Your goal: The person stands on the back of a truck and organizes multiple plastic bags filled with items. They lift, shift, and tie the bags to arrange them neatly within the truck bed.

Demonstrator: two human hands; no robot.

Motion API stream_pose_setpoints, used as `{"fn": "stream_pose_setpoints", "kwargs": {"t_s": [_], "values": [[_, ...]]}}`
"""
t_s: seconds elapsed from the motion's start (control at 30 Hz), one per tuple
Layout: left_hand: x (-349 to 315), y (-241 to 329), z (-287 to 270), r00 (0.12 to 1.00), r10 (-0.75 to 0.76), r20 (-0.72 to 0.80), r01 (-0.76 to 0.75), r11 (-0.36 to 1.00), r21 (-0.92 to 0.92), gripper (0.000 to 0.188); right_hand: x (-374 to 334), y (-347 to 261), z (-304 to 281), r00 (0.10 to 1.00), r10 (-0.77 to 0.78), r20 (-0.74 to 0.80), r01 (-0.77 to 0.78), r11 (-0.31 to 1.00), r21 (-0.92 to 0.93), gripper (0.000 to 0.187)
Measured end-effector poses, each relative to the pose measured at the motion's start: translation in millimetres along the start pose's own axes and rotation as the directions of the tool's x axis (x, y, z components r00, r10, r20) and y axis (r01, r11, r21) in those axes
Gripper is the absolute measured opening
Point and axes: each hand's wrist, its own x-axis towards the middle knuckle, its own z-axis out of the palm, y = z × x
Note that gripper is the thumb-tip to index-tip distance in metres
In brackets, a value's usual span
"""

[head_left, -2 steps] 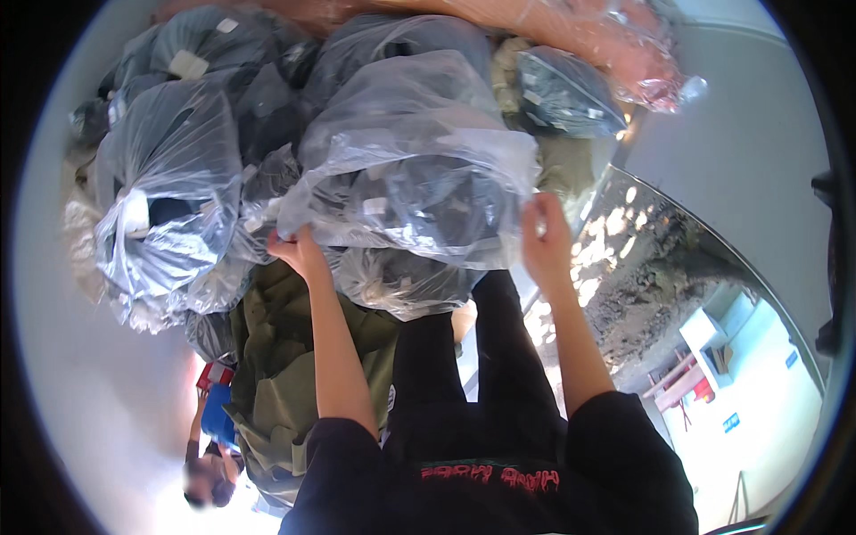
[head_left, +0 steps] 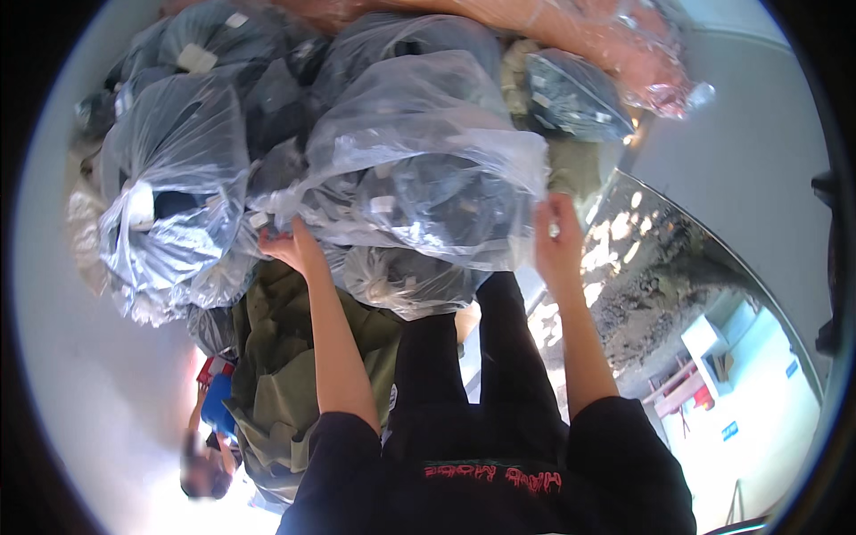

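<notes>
A large clear plastic bag [head_left: 419, 98] lies in front of me with its mouth spread toward me. Inside it are dark, separately wrapped bundles [head_left: 446, 201] with small white labels. At the left end of the mouth, my left hand [head_left: 290, 248] is closed on the film, its fingers bent and its thumb upward. My right hand [head_left: 559, 245] pinches the rim at the right end, fingers curled in. Between the two hands the lower rim of the bag hangs slack. A smaller knotted clear bag [head_left: 401, 281] sits just below the mouth.
More filled clear bags [head_left: 174, 125] are piled left and behind. A long orange plastic-wrapped roll [head_left: 535, 31] runs along the far side. Olive-green tarp [head_left: 294, 383] lies near my legs at left. Another person [head_left: 209, 468] is at lower left. Rubble ground [head_left: 651, 259] shows at right beyond an edge.
Both hands have drawn slightly apart, the left one moving a little left and up, the right one a little right. The bag's mouth is stretched slightly wider. The whole view has shifted slightly.
</notes>
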Motion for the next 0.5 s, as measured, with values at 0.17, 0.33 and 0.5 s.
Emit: {"fn": "stream_pose_setpoints", "kwargs": {"t_s": [0.17, 0.33, 0.5], "values": [[53, 1, 38, 0.93, 0.308, 0.2, -0.311, 0.95, -0.019, 0.117, 19, -5, -13, 0.984, 0.149, 0.095, -0.171, 0.934, 0.313, 0.014], [75, 12, 54, 0.794, 0.03, 0.608, -0.245, 0.93, 0.274, 0.11, 25, -19, -22, 0.95, 0.176, 0.258, -0.294, 0.781, 0.551, 0.016], [114, 48, 37, 0.703, -0.13, 0.699, -0.041, 0.974, 0.222, 0.085, 25, -29, -20, 0.939, 0.197, 0.282, -0.338, 0.674, 0.656, 0.016]]}}
